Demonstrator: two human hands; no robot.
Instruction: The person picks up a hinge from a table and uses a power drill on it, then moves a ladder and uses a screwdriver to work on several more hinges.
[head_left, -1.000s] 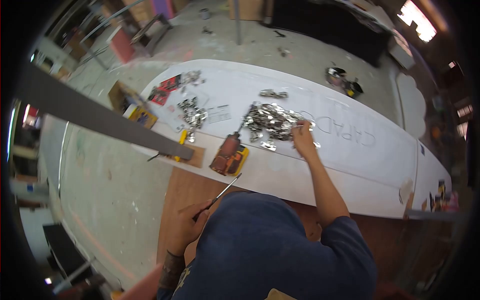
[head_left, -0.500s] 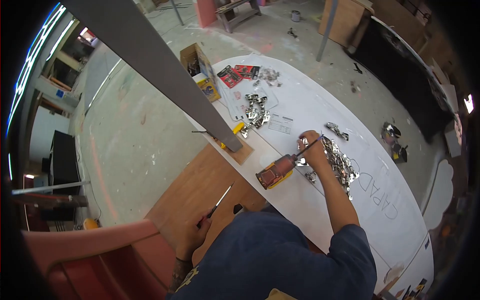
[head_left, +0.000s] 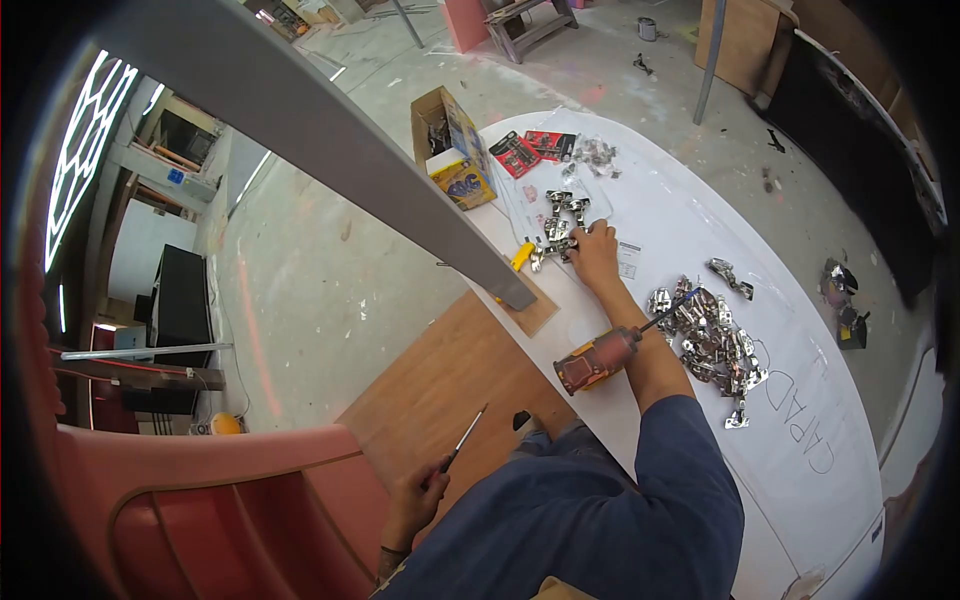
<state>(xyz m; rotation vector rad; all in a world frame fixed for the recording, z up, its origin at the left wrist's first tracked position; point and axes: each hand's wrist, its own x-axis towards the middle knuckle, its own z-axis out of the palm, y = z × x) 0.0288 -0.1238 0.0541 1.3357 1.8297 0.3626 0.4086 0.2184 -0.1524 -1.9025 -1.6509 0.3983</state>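
Observation:
My left hand point(head_left: 424, 490), low over the brown wooden board, is closed round the handle of a screwdriver point(head_left: 466, 436) whose shaft points up and away. Over on the white table, my right hand point(head_left: 597, 252) reaches to a small group of metal cabinet hinges point(head_left: 560, 208), fingers bent down round a hinge partly hidden beneath them. A larger heap of hinges point(head_left: 708, 335) lies to the right of my forearm. Beside that forearm is a red and yellow power driver point(head_left: 598, 360), its long bit pointing at the heap.
A grey post point(head_left: 400, 180) crosses in front of the white table point(head_left: 780, 490). An open cardboard box point(head_left: 450, 150), red packets point(head_left: 515, 153) and a yellow-handled tool point(head_left: 522, 256) lie near the far end. A pink curved piece point(head_left: 210, 450) stands at lower left.
My right hand has moved left from the big hinge heap to the smaller hinge group. The view has shifted so things appear further right. My left hand still holds the screwdriver.

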